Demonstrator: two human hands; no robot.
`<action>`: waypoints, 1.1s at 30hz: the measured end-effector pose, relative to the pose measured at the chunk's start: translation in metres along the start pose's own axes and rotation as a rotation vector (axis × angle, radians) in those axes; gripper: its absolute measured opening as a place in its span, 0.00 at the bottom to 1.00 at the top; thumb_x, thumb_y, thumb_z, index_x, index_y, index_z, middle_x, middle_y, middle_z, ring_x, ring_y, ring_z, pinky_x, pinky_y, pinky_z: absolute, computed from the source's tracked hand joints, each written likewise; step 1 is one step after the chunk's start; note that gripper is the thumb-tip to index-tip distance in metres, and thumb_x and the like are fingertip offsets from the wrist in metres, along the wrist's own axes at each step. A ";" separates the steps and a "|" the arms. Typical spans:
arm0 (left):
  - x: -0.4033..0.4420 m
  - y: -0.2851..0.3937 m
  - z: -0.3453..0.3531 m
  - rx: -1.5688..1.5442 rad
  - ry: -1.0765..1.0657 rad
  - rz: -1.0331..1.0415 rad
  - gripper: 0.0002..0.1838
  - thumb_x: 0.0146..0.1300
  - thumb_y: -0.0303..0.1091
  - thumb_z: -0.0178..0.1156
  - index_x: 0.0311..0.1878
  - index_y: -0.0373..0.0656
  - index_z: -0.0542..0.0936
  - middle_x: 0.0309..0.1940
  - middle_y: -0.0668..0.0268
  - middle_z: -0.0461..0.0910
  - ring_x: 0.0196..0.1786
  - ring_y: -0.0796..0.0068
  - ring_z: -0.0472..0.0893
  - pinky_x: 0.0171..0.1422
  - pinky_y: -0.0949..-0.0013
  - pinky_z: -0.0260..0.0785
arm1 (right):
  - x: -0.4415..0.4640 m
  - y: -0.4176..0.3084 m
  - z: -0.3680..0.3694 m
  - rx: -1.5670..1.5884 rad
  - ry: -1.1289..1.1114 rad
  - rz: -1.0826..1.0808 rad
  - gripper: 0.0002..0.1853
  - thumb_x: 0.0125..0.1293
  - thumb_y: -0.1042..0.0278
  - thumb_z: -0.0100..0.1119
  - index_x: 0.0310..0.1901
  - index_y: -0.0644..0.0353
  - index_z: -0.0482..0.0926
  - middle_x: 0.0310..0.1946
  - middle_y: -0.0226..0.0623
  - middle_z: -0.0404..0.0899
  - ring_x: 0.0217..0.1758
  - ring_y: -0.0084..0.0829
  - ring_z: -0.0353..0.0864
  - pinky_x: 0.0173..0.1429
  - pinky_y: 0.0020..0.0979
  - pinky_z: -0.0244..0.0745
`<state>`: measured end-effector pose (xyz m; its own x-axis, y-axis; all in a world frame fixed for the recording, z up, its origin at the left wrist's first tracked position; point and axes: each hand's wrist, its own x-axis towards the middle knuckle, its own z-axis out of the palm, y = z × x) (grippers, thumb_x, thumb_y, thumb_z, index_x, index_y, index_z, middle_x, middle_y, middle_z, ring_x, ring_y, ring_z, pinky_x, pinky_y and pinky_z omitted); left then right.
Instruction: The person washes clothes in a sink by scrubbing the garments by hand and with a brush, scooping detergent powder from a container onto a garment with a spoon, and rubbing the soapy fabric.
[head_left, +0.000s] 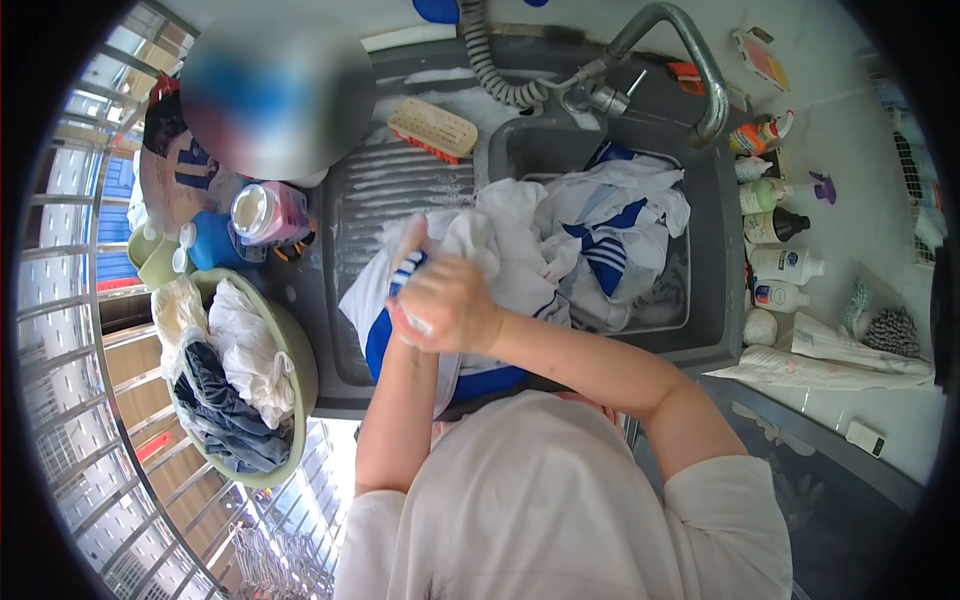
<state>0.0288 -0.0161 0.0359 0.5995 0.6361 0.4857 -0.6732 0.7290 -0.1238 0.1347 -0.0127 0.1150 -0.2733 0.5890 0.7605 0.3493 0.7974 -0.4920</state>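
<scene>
The likeliest trouble, I judge, is a slip: suds on the board (360, 190) suggest slick cloth, and a hard rub could then let the shirt (490, 380) skid or knuckle scrape knuckle. Its blue edge lies along the board's near side, at the lower centre of the frame — close enough to wet the person's front. To the right it meets the heap (605, 255) in the sink (712, 300), so a tug might drag that along.

The shirt is bunched left of centre under both hands. The right hand (447, 305) comes in from the lower right, elbow bent outward, fingers clenched on the cloth by a striped band. The left hand (398, 318) rises from below, mostly covered and blurred — I cannot tell how its fingers close.
</scene>
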 end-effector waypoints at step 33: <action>0.005 -0.008 0.079 1.032 1.313 0.172 0.19 0.75 0.44 0.47 0.58 0.40 0.73 0.46 0.64 0.81 0.45 0.75 0.82 0.50 0.70 0.76 | 0.005 0.048 -0.016 -0.073 0.007 0.491 0.18 0.61 0.51 0.64 0.24 0.57 0.76 0.22 0.40 0.77 0.26 0.43 0.78 0.30 0.40 0.71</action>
<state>0.0029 -0.0388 0.1073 0.0657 0.8391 -0.5400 -0.4281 0.5126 0.7443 0.1642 0.0266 0.1020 -0.0548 0.8917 0.4493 0.4973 0.4146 -0.7621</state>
